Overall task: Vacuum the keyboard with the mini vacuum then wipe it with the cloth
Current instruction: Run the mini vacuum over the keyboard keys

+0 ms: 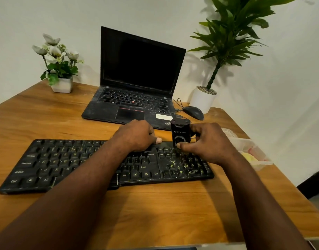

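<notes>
Vacuuming the keyboard's [64, 159] littered right end.
Right hand [207, 141] clamps the mini vacuum [180, 134] nozzle-down; left hand [135, 136], curled on the keys, probably steadies the board, though I cannot tell whether it grips.

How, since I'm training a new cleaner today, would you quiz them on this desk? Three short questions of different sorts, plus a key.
1. True or false: the left hand holds the mini vacuum.
2. Where do most of the yellow-green crumbs lie on the keyboard? A: left end. B: right end. C: function row.
3. Fill in: the left hand rests on the ___.
Key: 1 false, the right hand grips it. 2 B. 3 keyboard.
</notes>
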{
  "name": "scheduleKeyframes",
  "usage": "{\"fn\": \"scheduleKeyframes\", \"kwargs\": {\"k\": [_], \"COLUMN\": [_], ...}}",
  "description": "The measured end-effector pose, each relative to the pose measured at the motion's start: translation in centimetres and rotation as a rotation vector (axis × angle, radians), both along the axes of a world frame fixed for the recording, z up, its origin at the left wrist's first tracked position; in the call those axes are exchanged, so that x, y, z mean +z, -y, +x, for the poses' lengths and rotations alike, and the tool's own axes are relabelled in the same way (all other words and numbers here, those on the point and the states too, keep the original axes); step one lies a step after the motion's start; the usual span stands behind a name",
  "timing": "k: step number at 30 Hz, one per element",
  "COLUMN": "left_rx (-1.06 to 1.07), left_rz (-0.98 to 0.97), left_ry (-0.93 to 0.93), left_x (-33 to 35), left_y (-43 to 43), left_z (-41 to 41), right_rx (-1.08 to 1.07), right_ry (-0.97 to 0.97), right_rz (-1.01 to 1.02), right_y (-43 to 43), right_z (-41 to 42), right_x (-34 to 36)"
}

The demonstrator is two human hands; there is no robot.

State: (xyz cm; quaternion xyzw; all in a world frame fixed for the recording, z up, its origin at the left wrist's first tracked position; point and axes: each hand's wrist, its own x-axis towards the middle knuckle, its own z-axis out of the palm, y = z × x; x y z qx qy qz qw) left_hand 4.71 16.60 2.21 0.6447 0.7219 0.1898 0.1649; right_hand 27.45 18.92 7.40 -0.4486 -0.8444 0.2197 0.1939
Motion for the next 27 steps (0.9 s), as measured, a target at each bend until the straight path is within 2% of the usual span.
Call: {"fn": "scheduleKeyframes", "kwargs": {"k": [3, 5, 7, 8, 12, 17, 22, 23, 26, 27], "left_rx": [0.001, -0.002, 0.001, 0.001, -0.006, -0.005, 0.007, 0.006, -0.012, -0.014], "left_rz": [-0.009, -0.015, -0.007, -0.006, -0.017, -0.010, -0.016, -0.015, -0.011, -0.011], "left_ry": [0.000, 0.005, 0.004, 0.006, 0.020, -0.002, 0.017, 0.017, 0.007, 0.009], "left_x": [-0.1, 0.0, 0.0, 0.0, 0.0, 0.1, 0.0, 0.0, 0.1, 0.1], "left_y": [-0.1, -0.1, 0.0, 0.0, 0.0, 0.1, 0.0, 0.0, 0.1, 0.1], "left_z": [-0.1, -0.1, -0.1, -0.1, -0.2, 0.0, 0.0, -0.1, -0.2, -0.2], "right_rx": [0.103, 0.110, 0.006, -0.018, 0.092, -0.014, 0.114, 0.140, 0.110, 0.104], "right_ry": [-0.016, -0.059, -0.029, -0.010, -0.006, -0.110, -0.043, -0.057, -0.046, -0.028], "right_rz": [-0.270, -0.189, 0.014, 0.039, -0.242, 0.062, -0.207, -0.206, -0.013, -0.016], "right_y": [0.0, 0.0, 0.0, 0.0, 0.0, 0.1, 0.4, 0.4, 0.5, 0.5], "right_z": [0.8, 0.7, 0.0, -0.1, 0.6, -0.7, -0.6, -0.6, -1.0, -1.0], "right_x": [0.9, 0.8, 0.1, 0.0, 0.7, 0.3, 0.5, 0.7, 0.5, 0.4]}}
